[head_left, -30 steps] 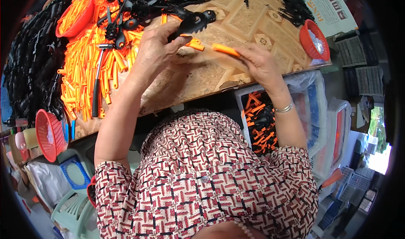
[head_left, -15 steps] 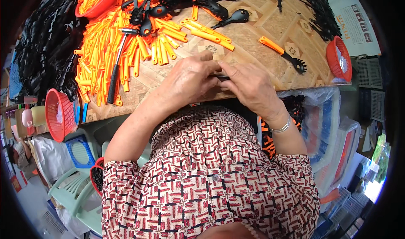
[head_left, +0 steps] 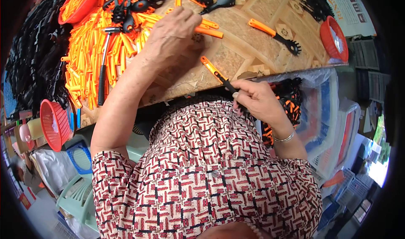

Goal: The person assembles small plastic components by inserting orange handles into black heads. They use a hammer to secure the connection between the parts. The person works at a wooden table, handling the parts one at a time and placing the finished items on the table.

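Observation:
My right hand (head_left: 256, 100) grips an assembled utensil (head_left: 216, 73) by its black end, near the table's front edge; its orange handle points up and left over the board. My left hand (head_left: 171, 31) reaches forward onto the table, fingers curled over loose orange handles (head_left: 209, 31) beside the big orange pile (head_left: 90, 53). I cannot tell whether it has hold of one. Black utensil heads (head_left: 221, 1) lie just beyond it. A finished orange-and-black utensil (head_left: 274, 35) rests on the table to the right.
A hammer (head_left: 103, 66) lies on the orange pile. Red baskets stand at the far left (head_left: 78, 2), the left edge (head_left: 54, 124) and the right (head_left: 335, 37). A clear bin (head_left: 325, 112) with finished utensils sits under my right arm. Black parts (head_left: 33, 61) are heaped at left.
My hands, joined at the table edge half a second ago, have parted: the left has reached forward to the orange handles, the right has drawn back holding the assembled utensil.

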### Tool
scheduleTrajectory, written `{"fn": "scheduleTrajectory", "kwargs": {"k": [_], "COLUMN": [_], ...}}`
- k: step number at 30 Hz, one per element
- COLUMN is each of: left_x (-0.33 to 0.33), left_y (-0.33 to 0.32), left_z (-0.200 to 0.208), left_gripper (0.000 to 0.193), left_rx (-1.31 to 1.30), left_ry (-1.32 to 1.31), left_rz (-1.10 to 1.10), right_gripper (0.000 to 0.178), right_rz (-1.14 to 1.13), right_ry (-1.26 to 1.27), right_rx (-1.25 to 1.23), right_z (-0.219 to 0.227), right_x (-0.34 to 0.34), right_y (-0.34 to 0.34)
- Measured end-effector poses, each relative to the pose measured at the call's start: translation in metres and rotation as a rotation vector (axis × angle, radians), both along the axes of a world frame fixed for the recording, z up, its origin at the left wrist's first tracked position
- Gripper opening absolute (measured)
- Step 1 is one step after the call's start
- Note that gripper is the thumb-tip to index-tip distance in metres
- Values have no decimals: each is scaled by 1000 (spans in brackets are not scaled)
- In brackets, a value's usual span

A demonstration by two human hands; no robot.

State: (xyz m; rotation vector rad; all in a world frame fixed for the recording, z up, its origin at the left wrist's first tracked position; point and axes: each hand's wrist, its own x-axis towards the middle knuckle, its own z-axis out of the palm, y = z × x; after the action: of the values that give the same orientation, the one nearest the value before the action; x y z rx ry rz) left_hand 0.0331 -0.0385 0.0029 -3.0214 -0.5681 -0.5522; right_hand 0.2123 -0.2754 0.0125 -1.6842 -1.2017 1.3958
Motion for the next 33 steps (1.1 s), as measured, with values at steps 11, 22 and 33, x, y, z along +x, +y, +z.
{"fn": "scheduleTrajectory", "kwargs": {"k": [11,22,33], "left_x": [-16,-8,-31], "left_y": [5,2,-45], "left_z": [-6,22,33], "left_gripper": [26,20,15], "left_rx": [-231,-45,-732], "left_ry": [-92,222,-60], "left_rz": [18,-410,-214], "right_gripper": [27,24,24], "right_rz": [-135,-198,-221], "right_ry": [401,376,307], "right_rx": [-82,-61,-68], "right_z": [-29,-31,-21], "right_x": [-18,-20,-24], "right_y": [-2,-9,-3]}}
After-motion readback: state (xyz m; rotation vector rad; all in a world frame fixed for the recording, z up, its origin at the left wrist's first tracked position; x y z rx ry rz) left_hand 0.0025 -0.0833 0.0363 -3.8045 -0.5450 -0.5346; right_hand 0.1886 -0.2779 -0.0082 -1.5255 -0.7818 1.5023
